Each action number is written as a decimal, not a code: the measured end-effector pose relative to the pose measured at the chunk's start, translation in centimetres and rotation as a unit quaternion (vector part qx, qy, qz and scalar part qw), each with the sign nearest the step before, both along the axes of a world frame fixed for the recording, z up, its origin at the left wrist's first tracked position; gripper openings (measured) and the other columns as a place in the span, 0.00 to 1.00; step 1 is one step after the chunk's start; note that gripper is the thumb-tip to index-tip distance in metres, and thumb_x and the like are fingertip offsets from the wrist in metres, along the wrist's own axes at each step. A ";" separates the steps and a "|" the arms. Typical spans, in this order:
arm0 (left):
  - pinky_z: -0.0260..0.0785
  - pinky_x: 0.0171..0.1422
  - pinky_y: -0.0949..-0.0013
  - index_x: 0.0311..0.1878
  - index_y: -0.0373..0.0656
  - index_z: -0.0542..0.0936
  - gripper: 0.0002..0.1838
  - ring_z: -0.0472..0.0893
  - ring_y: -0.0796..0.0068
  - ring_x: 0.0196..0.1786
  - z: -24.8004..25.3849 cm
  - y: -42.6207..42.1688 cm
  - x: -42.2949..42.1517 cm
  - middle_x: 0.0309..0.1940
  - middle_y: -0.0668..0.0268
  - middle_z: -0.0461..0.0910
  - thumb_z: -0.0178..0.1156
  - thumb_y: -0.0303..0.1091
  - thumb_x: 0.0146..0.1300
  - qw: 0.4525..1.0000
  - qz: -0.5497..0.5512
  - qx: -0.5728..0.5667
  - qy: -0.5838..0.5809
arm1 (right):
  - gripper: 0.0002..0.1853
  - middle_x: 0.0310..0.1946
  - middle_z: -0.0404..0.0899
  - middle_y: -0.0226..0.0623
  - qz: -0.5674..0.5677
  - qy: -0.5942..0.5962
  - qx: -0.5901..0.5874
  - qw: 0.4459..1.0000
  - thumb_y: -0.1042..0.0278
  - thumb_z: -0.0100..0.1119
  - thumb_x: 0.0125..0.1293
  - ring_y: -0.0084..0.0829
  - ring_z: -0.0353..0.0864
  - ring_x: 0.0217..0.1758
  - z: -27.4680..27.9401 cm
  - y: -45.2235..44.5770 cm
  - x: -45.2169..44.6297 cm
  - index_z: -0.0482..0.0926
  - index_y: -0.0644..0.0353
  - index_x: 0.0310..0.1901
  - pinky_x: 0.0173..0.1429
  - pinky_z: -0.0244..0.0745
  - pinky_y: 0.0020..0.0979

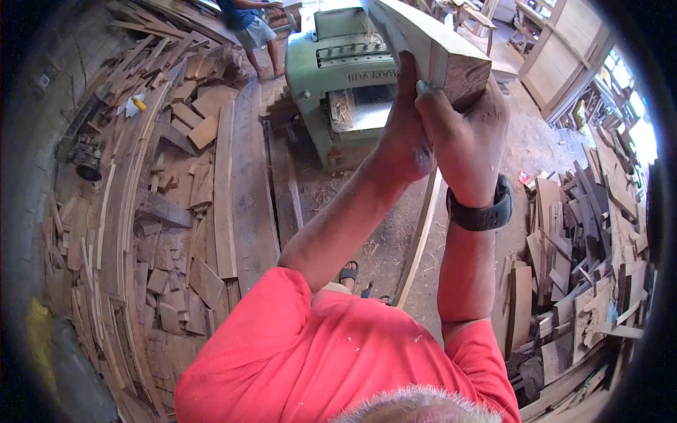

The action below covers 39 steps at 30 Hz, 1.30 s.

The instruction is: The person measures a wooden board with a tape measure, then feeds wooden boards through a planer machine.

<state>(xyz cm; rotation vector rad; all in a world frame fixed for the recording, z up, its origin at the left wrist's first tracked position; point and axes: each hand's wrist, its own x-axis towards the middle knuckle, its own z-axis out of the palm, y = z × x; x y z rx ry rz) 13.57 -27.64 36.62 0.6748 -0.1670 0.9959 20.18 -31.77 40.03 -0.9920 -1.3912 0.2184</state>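
A long, thick piece of light wood (pixel 412 32) is raised in front of me, its squared end near my hands and its far part running up out of the frame. My left hand (pixel 407 137) holds it from the left side and below, with a finger or thumb up along its face. Close beside it, touching or nearly so, my right hand (pixel 469 137) grips the end, thumb on the near edge and the other fingers partly hidden behind the wood. A dark watch (pixel 481 206) is on my right wrist.
A green machine (pixel 310 99) with shavings on its metal bed stands ahead. Another person (pixel 255 32) is at its left. Offcuts (pixel 201 183) and long boards (pixel 226 190) lie on the left, with a wood pile (pixel 557 261) on the right. A strip (pixel 421 240) lies near my feet.
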 end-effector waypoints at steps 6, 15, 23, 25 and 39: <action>0.67 0.67 0.63 0.69 0.44 0.67 0.42 0.76 0.66 0.61 -0.6 0.6 -0.1 0.60 0.62 0.76 0.38 0.71 0.68 0.999 -0.022 -0.032 -0.031 | 0.15 0.32 0.83 0.36 -0.002 0.002 0.001 1.000 0.70 0.61 0.55 0.21 0.79 0.35 -0.2 0.0 0.0 0.79 0.71 0.41 0.41 0.75 0.28; 0.67 0.68 0.63 0.69 0.44 0.67 0.43 0.76 0.66 0.61 0.0 0.0 -0.1 0.60 0.63 0.76 0.38 0.73 0.67 1.000 0.010 -0.013 0.010 | 0.15 0.33 0.83 0.36 0.001 0.007 -0.001 1.000 0.71 0.61 0.54 0.21 0.79 0.36 -0.4 0.2 0.1 0.79 0.71 0.42 0.42 0.76 0.28; 0.66 0.68 0.62 0.69 0.46 0.66 0.42 0.76 0.66 0.61 -0.4 -0.1 -0.1 0.60 0.63 0.76 0.38 0.72 0.67 1.000 0.009 0.005 0.014 | 0.19 0.36 0.84 0.39 -0.007 0.002 0.018 1.000 0.71 0.62 0.52 0.24 0.80 0.39 -0.3 -0.2 -0.5 0.78 0.71 0.45 0.46 0.76 0.29; 0.66 0.68 0.62 0.69 0.46 0.66 0.42 0.76 0.66 0.61 -0.4 -0.2 -0.1 0.60 0.63 0.75 0.38 0.72 0.67 1.000 0.007 0.006 0.020 | 0.21 0.38 0.84 0.41 0.005 0.006 0.025 1.000 0.70 0.62 0.52 0.24 0.81 0.41 -0.5 -0.1 -0.5 0.77 0.71 0.47 0.48 0.76 0.29; 0.63 0.69 0.61 0.70 0.47 0.65 0.41 0.74 0.66 0.63 -0.5 -0.5 0.1 0.60 0.63 0.75 0.40 0.71 0.68 0.999 0.005 0.003 0.038 | 0.31 0.40 0.83 0.53 -0.001 0.031 0.012 0.999 0.66 0.65 0.45 0.46 0.85 0.46 -1.0 0.3 -0.6 0.75 0.69 0.54 0.52 0.78 0.37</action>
